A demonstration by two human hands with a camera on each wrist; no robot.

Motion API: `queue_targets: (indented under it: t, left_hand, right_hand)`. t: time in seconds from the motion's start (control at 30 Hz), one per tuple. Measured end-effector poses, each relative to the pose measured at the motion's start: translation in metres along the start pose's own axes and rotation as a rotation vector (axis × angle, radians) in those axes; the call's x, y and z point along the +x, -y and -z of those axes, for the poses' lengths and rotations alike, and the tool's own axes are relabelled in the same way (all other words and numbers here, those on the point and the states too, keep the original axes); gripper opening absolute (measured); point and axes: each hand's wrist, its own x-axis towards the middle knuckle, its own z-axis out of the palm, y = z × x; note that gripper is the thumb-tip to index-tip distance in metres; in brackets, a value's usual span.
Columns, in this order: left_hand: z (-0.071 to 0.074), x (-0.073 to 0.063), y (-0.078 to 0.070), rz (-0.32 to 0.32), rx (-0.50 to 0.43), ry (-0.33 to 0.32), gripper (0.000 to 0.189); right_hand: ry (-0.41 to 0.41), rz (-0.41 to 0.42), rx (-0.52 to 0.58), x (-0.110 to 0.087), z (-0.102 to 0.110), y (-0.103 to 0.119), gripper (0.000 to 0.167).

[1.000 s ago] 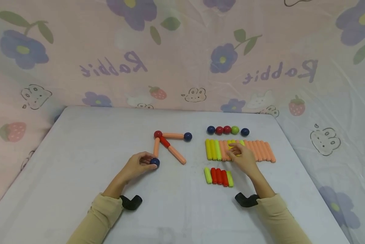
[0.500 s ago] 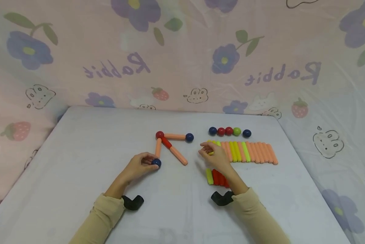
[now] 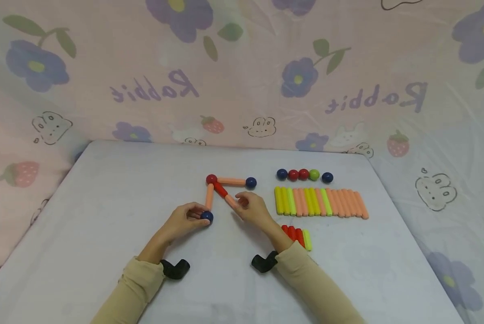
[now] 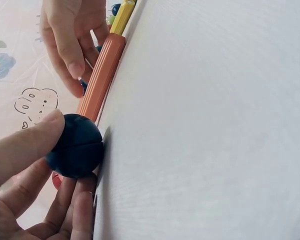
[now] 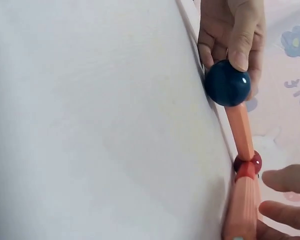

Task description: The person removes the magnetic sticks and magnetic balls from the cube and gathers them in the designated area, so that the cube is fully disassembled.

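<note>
My left hand (image 3: pixel 187 216) pinches a dark blue ball (image 3: pixel 207 218) low on the table. From that ball a peach stick (image 3: pixel 209 196) runs up to a red ball (image 3: pixel 211 179). Another peach stick (image 3: pixel 231 182) links the red ball to a second dark blue ball (image 3: pixel 251 182). Diagonally from the red ball lie a short red stick (image 3: pixel 220 189) and a peach stick (image 3: pixel 230 200), end to end. Over the lower end of this diagonal peach stick is my right hand (image 3: pixel 255 210). In the right wrist view its fingers (image 5: pixel 287 180) are apart, right beside the stick.
At the back right stands a row of several balls (image 3: pixel 303 174), blue, red and green. Below it lies a row of yellow, green and peach sticks (image 3: pixel 323 202). Shorter red and green sticks (image 3: pixel 300 236) are partly behind my right forearm. Patterned cloth (image 3: pixel 242 90) hangs behind the table.
My right hand has moved left from above the long stick row to the diagonal peach stick. My left hand has kept its grip on the blue ball.
</note>
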Motion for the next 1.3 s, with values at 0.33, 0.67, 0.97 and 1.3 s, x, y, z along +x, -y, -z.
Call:
queue_targets:
  t: [0.33,0.67,0.97,1.3]
  left_hand:
    - [0.0,0.001,0.0,0.005,-0.012,0.007,0.038]
    - [-0.001,0.001,0.001,0.008,-0.017,0.0,0.037]
    - [-0.001,0.002,0.001,-0.007,-0.017,-0.008,0.037]
    - [-0.004,0.001,-0.001,0.018,-0.013,-0.025,0.036]
  right_hand:
    - [0.044,-0.12,-0.028,0.021,-0.017,0.011,0.041]
    - [0.035,-0.161,0.044,0.023,-0.024,0.014,0.035]
    - [0.057,-0.115,0.031,0.023,-0.022,0.011,0.036]
    - [0.049,-0.089,0.069,0.01,-0.009,0.002,0.037]
